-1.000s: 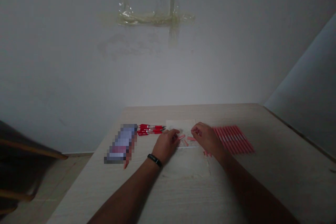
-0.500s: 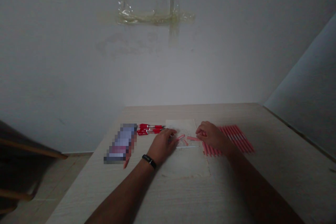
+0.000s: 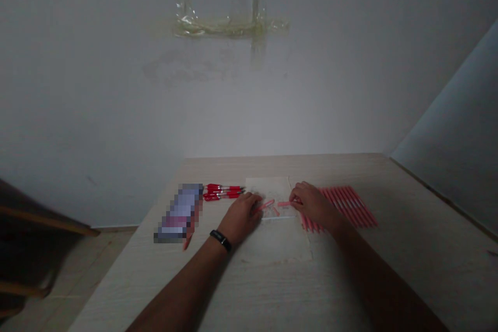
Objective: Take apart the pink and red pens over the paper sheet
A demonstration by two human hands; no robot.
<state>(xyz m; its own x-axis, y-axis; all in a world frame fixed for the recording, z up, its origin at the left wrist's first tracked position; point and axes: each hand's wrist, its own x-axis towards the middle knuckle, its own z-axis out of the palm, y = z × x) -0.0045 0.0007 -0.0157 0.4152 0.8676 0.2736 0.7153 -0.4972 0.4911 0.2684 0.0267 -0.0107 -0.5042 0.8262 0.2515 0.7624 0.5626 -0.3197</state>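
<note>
My left hand [image 3: 240, 218], with a black wristband [image 3: 220, 240], rests on the table, its fingertips at a thin pink stick [image 3: 264, 206]. These lie on a transparent plastic sheet [image 3: 268, 189] with several short pink pieces. My right hand [image 3: 311, 204] is at the sheet's right edge, and its fingertips pinch the end of a second pink stick [image 3: 284, 203]. A row of pink-red pens [image 3: 346, 207] lies just beyond my right hand, its near end hidden by that hand.
A bundle of red pens [image 3: 222, 192] lies left of the sheet, next to a pixelated object [image 3: 179, 212]. A pale sheet [image 3: 272, 246] lies under my wrists on the light wood table [image 3: 389, 249]. A dark chair [image 3: 23, 238] stands at the left, by a white wall with tape marks.
Since the oldest frame, my right hand has shifted right, uncovering the near end of the pink-red pens. My left hand has moved slightly left and nearer to me.
</note>
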